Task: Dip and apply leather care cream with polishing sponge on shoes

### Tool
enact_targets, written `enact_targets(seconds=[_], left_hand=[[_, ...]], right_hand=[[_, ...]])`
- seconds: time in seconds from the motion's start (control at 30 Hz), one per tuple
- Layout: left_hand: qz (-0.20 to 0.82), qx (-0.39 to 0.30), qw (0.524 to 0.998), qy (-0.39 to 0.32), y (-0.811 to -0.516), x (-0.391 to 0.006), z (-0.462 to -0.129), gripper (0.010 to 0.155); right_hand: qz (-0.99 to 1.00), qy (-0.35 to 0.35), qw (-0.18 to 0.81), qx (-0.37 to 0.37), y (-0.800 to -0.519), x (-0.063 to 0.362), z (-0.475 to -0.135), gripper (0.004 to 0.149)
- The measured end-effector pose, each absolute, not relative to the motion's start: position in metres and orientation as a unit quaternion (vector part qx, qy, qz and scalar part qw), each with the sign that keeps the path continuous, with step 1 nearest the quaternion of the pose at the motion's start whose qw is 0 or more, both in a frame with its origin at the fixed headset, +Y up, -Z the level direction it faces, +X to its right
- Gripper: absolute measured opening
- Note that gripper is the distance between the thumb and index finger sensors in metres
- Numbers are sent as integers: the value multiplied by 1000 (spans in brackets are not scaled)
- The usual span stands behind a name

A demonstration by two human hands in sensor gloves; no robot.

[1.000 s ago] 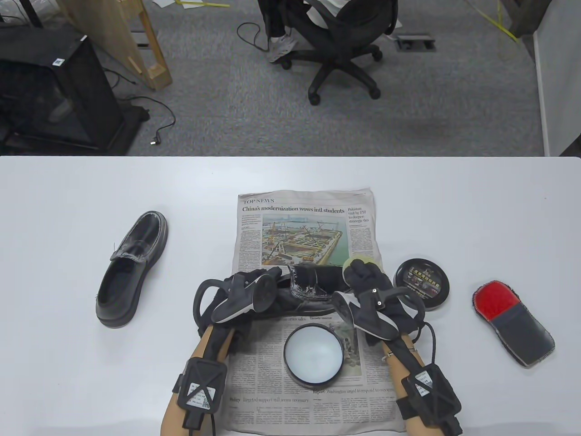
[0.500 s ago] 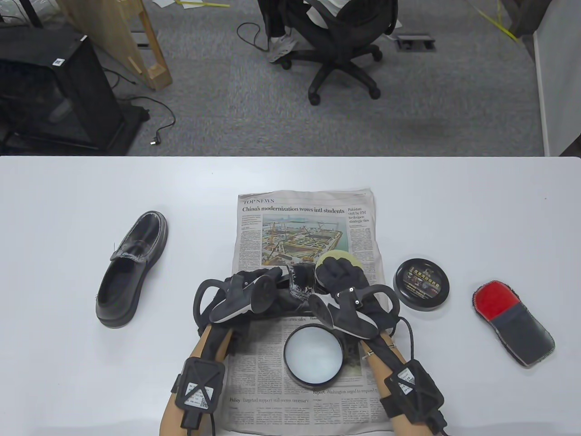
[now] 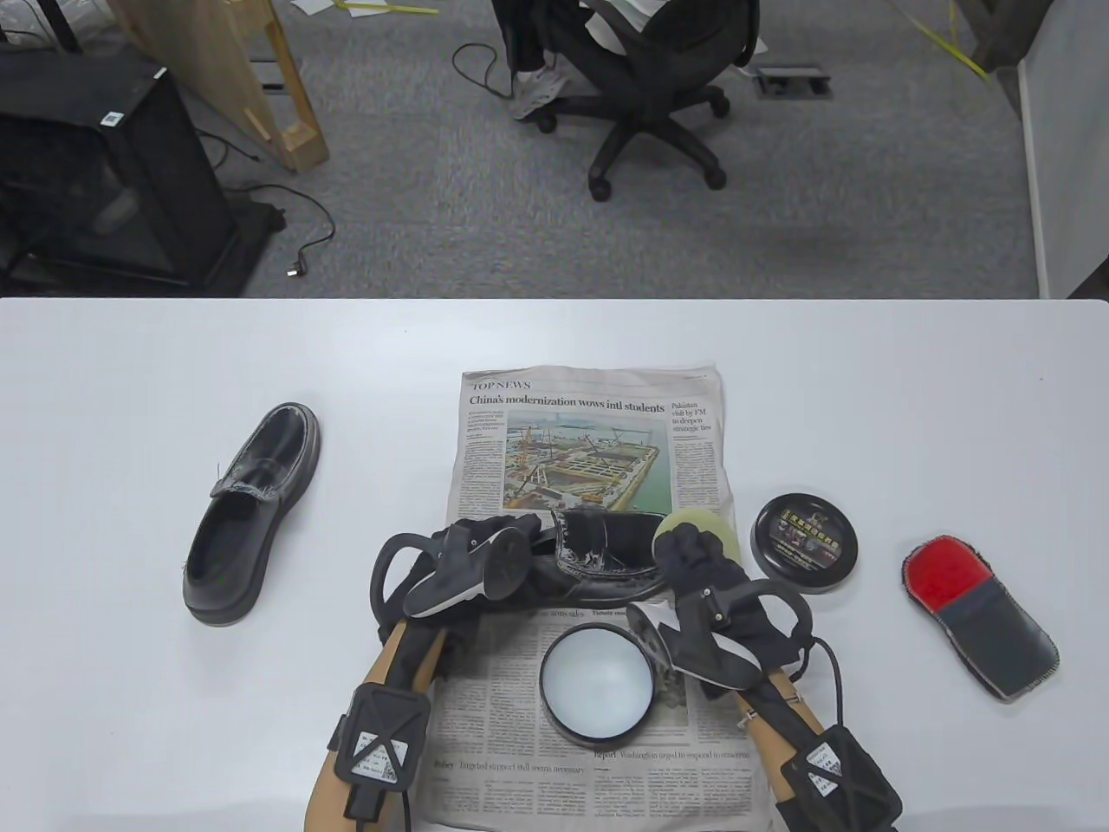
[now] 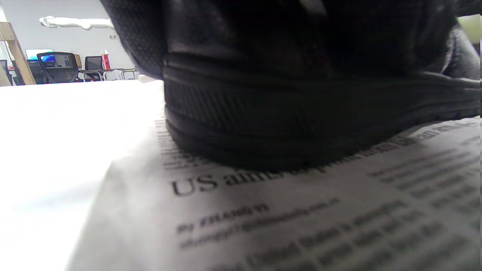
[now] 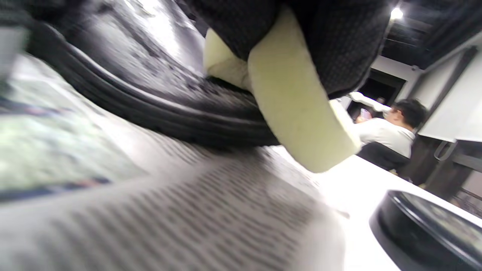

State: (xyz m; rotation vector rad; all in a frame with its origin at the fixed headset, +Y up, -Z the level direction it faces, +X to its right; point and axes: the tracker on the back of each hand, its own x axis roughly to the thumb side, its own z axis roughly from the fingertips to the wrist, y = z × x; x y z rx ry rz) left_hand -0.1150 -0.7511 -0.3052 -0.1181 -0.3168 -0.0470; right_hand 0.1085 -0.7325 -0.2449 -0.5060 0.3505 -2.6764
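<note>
A black loafer [image 3: 598, 559] lies across the newspaper [image 3: 589, 433], toe to the right. My left hand [image 3: 476, 542] grips its heel end; the sole fills the left wrist view [image 4: 301, 124]. My right hand [image 3: 697, 559] holds the pale yellow polishing sponge [image 3: 703, 527] and presses it on the shoe's toe. In the right wrist view the sponge [image 5: 297, 120] touches the toe above the sole [image 5: 158, 113]. The open tin of cream [image 3: 598, 680] sits on the paper just in front of the shoe. A second black loafer [image 3: 251, 511] lies at the left.
The tin's black lid [image 3: 806, 542] lies right of the newspaper, also in the right wrist view [image 5: 425, 229]. A red and grey polishing mitt [image 3: 983, 615] lies at the far right. The white table [image 3: 130, 364] ends at the far edge; an office chair [image 3: 650, 87] stands beyond.
My right hand slid the sponge from the toe left to the shoe's middle, then back right to the toe. The newspaper and shoe shifted slightly. The left hand kept its grip.
</note>
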Motion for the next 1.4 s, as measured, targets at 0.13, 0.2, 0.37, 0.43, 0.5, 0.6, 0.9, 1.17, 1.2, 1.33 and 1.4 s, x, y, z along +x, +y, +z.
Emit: enact_targets(seconds=[0.13,0.2,0.37,0.43,0.5,0.6,0.9,1.17,1.2,1.33,1.4], left_hand=[[-16,-60,985,-161,-752,-115,-305,85],[-15,-60,985,-163,-752,-116,-305,85],[-9,-56,985,-160,-753,-118,-304,87],[-17,-55,986,-156,-752,-117,-304,88],[-23,-57,987,-151,-751,-116,-304,87],[-38,-63,986,-146,-750,-113,-304,87],[-30,-64,986,-154,-751,-115,-305,86],[-19,-65,985,-156,-751,-116,-305,86],[-20,-65,986,-154,-751,-116,-305,86],[-30,-62,986,-151,-751,-115,-305,87],[-35,-62,986,-149,-750,-115,-305,87]], right_hand=[[-958,138,163,-189,-726,88,-251,43],[-962,128,167,-172,-725,83,-264,43],[-983,87,137,-91,-730,96,-297,45],[-982,71,157,-78,-732,105,-300,46],[-979,64,179,-69,-734,114,-299,46],[-981,73,164,-73,-737,124,-286,47],[-957,121,213,-157,-737,100,-241,45],[-979,112,136,-102,-731,86,-282,45],[-980,108,144,-90,-732,88,-288,45],[-979,90,171,-64,-735,104,-294,45],[-977,89,186,-64,-739,115,-288,46]])
